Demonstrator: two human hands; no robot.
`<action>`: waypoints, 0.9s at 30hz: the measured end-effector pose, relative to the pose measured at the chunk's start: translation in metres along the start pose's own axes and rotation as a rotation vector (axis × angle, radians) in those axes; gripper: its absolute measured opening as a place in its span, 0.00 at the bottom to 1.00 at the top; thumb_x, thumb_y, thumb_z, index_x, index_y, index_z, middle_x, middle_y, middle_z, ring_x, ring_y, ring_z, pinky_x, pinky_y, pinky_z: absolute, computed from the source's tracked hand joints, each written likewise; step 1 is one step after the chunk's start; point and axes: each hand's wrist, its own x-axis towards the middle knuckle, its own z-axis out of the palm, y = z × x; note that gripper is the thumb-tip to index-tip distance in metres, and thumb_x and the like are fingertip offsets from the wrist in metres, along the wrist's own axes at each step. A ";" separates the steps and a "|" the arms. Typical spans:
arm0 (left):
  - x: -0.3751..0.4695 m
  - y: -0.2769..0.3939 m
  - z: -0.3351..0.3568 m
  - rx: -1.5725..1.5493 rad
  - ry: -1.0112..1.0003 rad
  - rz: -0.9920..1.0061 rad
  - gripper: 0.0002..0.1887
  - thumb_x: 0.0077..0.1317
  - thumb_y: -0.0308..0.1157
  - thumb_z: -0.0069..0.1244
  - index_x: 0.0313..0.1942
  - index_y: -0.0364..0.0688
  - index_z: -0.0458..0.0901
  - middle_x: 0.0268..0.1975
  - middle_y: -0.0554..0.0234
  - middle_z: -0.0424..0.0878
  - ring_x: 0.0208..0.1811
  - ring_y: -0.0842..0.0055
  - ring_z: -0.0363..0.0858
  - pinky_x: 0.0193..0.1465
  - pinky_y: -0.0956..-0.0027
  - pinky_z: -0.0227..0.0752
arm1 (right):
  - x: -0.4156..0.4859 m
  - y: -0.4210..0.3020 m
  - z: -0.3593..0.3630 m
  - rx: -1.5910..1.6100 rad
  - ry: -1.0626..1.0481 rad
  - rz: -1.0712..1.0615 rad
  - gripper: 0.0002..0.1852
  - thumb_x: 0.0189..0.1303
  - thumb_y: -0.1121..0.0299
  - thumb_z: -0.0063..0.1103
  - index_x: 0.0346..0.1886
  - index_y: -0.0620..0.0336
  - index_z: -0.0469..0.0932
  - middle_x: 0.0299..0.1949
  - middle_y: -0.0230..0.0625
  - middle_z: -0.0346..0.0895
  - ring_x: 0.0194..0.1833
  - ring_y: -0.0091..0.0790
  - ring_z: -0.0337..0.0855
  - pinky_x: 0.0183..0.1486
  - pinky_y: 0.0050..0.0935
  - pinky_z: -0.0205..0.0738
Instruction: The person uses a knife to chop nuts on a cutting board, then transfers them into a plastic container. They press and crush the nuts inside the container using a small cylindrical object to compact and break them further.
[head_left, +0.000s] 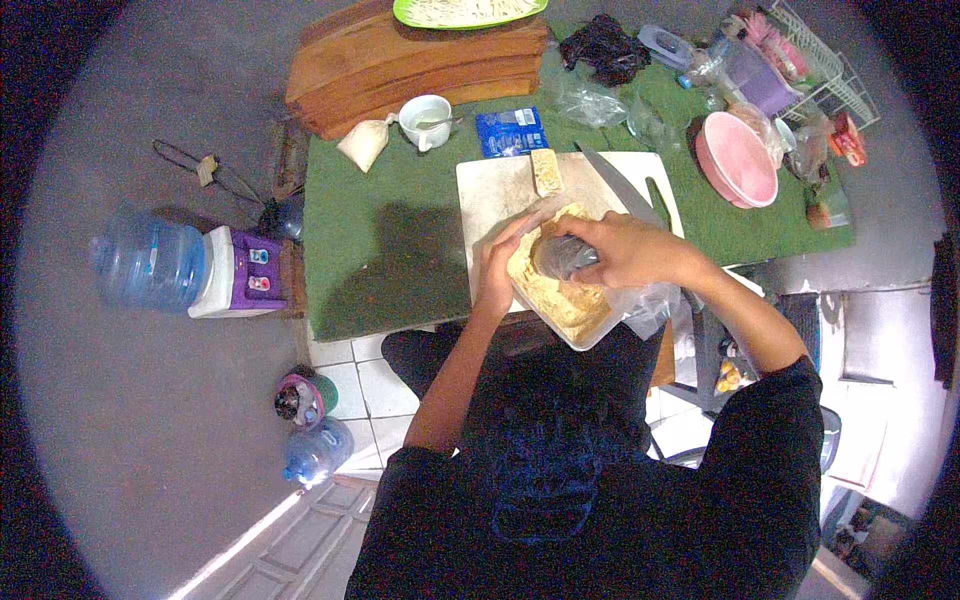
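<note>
A rectangular plastic tub (583, 346) holds a crumbly pale-yellow mash (568, 306) and leans over the front edge of a white cutting board (491, 187). My left hand (498, 262) grips the tub's left side. In my right hand (630, 247) is a clear drinking glass or jar (562, 256), its lower end set into the mash. A thin clear plastic bag (652, 309) spills out past the tub's right rim. Behind the tub lies a block that looks like tempeh (547, 173). A large knife (619, 180) rests on the board's right side.
A blue packet (513, 133), a white cup (426, 124) with a spoon and a tied bag of pale powder (365, 145) lie behind the board on green cloth (375, 277). A pink basin (739, 161) stands right. Behind is a wooden block (420, 60) bearing a green tray (471, 24).
</note>
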 end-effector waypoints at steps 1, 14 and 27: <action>0.000 0.000 -0.001 -0.003 -0.001 0.004 0.28 0.68 0.39 0.35 0.60 0.26 0.72 0.62 0.49 0.75 0.64 0.67 0.71 0.69 0.67 0.58 | -0.001 -0.001 -0.002 0.098 0.002 0.028 0.34 0.54 0.55 0.64 0.63 0.54 0.66 0.43 0.55 0.81 0.46 0.59 0.82 0.50 0.49 0.75; -0.001 0.014 0.007 0.048 -0.092 -0.039 0.30 0.71 0.43 0.31 0.63 0.29 0.70 0.64 0.49 0.73 0.67 0.67 0.68 0.72 0.65 0.54 | 0.014 -0.043 0.021 -0.225 -0.049 -0.038 0.34 0.55 0.62 0.65 0.65 0.59 0.64 0.46 0.57 0.80 0.48 0.57 0.81 0.51 0.47 0.76; -0.002 -0.006 0.004 -0.035 0.022 -0.032 0.29 0.66 0.39 0.34 0.61 0.26 0.72 0.62 0.48 0.75 0.64 0.66 0.71 0.70 0.66 0.58 | 0.007 -0.002 0.002 0.168 -0.058 0.270 0.39 0.53 0.54 0.65 0.62 0.70 0.63 0.49 0.63 0.78 0.51 0.57 0.81 0.53 0.48 0.75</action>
